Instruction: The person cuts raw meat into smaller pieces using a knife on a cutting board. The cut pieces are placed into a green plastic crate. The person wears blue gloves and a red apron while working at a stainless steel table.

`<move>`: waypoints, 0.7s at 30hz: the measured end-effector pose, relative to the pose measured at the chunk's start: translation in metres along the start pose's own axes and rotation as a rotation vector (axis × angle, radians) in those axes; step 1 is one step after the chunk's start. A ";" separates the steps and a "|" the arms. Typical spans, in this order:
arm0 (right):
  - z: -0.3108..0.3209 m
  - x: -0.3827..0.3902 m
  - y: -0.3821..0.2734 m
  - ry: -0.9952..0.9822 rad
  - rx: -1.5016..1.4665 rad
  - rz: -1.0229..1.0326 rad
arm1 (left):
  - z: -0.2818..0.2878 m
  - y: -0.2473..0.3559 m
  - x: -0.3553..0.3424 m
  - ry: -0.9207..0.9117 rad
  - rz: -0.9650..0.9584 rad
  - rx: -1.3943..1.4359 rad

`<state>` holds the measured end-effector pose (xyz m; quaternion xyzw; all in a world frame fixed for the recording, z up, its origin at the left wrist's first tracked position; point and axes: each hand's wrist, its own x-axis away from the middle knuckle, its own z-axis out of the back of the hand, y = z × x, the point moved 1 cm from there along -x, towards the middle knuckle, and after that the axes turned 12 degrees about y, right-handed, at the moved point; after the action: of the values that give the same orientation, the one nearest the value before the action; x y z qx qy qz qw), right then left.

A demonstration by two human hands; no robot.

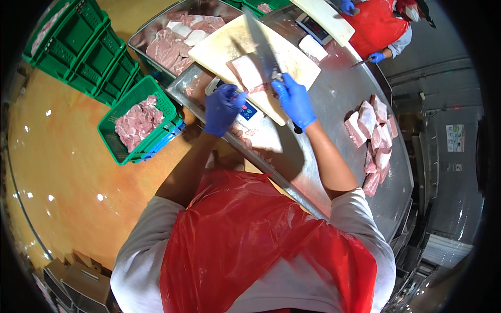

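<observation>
My right hand (295, 102), in a blue glove, is wrapped round the handle of a long knife (262, 47). The broad blade slants up and away over the white cutting board (297, 65), slightly blurred. Just left of the blade, a pale block of meat (247, 72) with a pink edge lies flat on the board. My left hand (224, 108), also gloved in blue, hovers at the board's near left edge, apart from the meat. Its fingers are curled in, and what they hold, if anything, is hidden. A blue scale keypad (248, 111) shows beside it, partly under the board.
A metal bin of meat slices (180, 39) stands beyond the board. Meat blocks (373, 138) are piled at right on the steel table (329, 135). Left, a green basket (112, 143) holds meat trimmings beside stacked green crates (88, 57). Across the table, a person (378, 28) holds a knife.
</observation>
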<state>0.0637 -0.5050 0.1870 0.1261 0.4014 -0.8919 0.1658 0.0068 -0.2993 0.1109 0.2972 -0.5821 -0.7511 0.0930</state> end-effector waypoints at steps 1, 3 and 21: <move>-0.011 -0.002 -0.007 -0.039 0.020 0.091 | -0.011 0.005 0.004 0.033 -0.079 -0.077; -0.028 -0.013 -0.019 -0.114 0.141 0.197 | -0.023 0.001 0.006 0.107 -0.206 -0.098; 0.146 0.076 0.058 -0.386 0.654 0.200 | 0.012 -0.011 0.032 0.227 -0.122 -0.031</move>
<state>0.0040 -0.6667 0.2153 0.0405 0.0432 -0.9594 0.2756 -0.0236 -0.3013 0.0916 0.4136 -0.5369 -0.7259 0.1171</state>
